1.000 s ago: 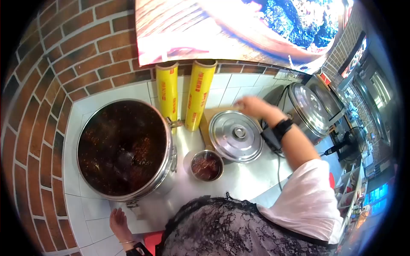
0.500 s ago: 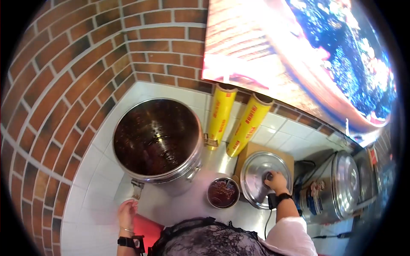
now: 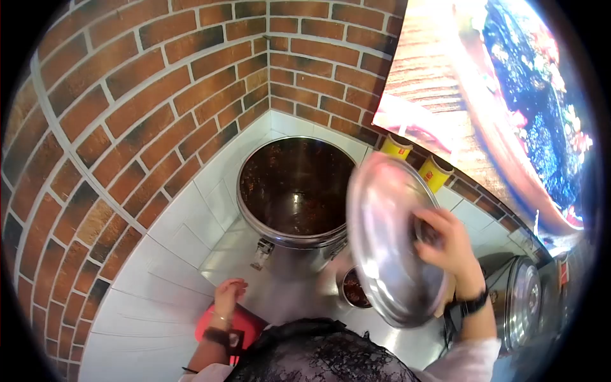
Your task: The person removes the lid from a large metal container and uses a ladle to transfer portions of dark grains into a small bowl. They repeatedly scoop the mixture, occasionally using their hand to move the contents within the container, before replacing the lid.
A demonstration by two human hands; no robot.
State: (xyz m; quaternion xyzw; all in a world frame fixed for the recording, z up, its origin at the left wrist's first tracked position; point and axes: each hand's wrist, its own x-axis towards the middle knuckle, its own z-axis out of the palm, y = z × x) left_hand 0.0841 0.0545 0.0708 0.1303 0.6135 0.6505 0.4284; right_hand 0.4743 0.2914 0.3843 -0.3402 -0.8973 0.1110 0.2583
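My right hand grips the knob of a round metal lid, raised and tilted over the counter. The large steel pot stands uncovered to the lid's left, dark inside, with a latch hanging from its near side. Below the lid is a small metal container of dark reddish contents, partly covered by it. My left hand holds nothing; its fingers are loosely bent and apart, near a red object whose kind I cannot make out.
Two yellow tubes stand against the wall behind the lid. A bright screen hangs above. Another lidded metal pot is at the right, and brick and tile walls close in the corner.
My right hand has lifted the lid off its place at the right and carried it left and up toward the large pot. The camera view has shifted; my left hand has moved off the pot's latch.
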